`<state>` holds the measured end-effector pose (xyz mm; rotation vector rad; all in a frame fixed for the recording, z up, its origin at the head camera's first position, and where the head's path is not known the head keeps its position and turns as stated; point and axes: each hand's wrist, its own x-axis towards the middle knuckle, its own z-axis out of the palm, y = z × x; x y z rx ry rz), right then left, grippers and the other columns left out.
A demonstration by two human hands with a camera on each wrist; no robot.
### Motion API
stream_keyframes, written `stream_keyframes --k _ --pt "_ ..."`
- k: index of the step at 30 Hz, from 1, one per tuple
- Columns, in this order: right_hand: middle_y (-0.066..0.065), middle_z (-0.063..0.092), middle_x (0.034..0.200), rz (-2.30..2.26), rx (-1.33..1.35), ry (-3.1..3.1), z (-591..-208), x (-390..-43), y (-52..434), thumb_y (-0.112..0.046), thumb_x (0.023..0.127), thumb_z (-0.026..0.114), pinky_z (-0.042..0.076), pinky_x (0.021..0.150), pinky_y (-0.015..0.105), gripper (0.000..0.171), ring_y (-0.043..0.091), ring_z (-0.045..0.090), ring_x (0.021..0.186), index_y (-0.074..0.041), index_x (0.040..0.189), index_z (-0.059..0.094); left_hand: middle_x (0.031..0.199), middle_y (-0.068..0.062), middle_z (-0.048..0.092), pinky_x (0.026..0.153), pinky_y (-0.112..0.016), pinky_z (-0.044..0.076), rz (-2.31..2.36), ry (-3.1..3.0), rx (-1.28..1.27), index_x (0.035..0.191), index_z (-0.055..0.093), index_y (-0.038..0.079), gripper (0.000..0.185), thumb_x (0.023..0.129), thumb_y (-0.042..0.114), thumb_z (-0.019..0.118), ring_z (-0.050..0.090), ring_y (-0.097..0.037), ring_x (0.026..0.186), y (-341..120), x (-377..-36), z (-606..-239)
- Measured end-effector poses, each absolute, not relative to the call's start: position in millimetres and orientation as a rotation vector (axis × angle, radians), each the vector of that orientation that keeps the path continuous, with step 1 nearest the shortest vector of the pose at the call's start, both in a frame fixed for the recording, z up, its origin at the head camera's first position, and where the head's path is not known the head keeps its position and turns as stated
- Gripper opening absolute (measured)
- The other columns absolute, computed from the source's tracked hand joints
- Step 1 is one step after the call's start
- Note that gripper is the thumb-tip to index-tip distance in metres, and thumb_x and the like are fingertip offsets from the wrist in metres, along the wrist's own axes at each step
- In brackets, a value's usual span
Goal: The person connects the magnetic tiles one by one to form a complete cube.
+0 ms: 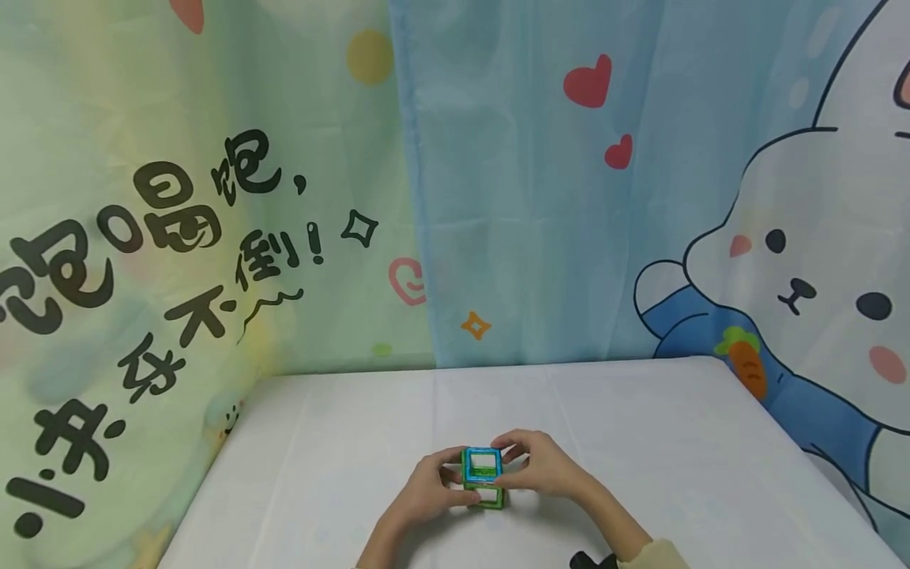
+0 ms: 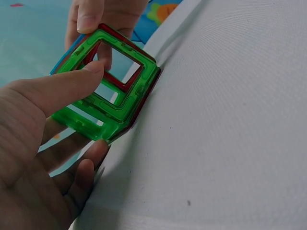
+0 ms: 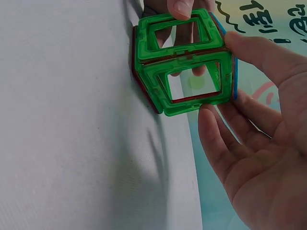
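A small cube of magnetic tiles is held between both hands low over the white table. Its sides are green see-through square frames, a blue square tile forms the top, and a red tile edges the bottom. My left hand grips the cube from the left, its thumb across a green side and fingers around behind. From the right, my right hand holds it with thumb and fingers at the blue tile's edges. Parts of the far sides are hidden by the fingers.
The white-covered table spreads around the hands. A printed curtain hangs behind and beside it. Close to the right sleeve, a small black object shows at the bottom edge.
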<state>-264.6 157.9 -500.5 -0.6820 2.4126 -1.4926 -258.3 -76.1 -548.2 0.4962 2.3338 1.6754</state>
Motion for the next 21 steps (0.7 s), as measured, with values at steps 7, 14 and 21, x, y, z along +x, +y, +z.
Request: stream_keyframes --k 7,14,21 --pt "0.013 0.062 0.116 -1.537 -0.635 2.367 -500.3 -261.8 156.4 -0.012 0.077 0.083 0.054 0.074 0.030 0.050 0.031 0.061 0.099 0.002 0.119 0.061 0.121 0.000 0.062 0.062 -0.030 0.051 1.668 2.323 0.482 0.132 0.059 0.011 0.064 0.075 0.018 0.086 0.061 -0.014 0.087 -76.1 -258.5 -548.8" --pt "0.014 0.061 0.117 -1.507 -0.709 2.401 -501.0 -260.4 156.5 -0.015 0.079 0.082 0.054 0.073 0.028 0.049 0.031 0.061 0.098 0.003 0.120 0.061 0.119 0.001 0.063 0.063 -0.029 0.051 1.687 2.317 0.529 0.131 0.060 0.011 0.062 0.075 0.015 0.085 0.063 -0.013 0.085 -76.6 -257.6 -549.2" --pt "0.014 0.061 0.116 -1.467 -0.754 2.441 -501.9 -257.7 156.4 -0.017 0.080 0.081 0.053 0.073 0.028 0.048 0.031 0.061 0.098 0.003 0.119 0.061 0.117 0.002 0.063 0.063 -0.028 0.051 1.669 2.325 0.522 0.131 0.059 0.011 0.063 0.075 0.017 0.086 0.063 -0.012 0.085 -76.8 -257.2 -551.4"
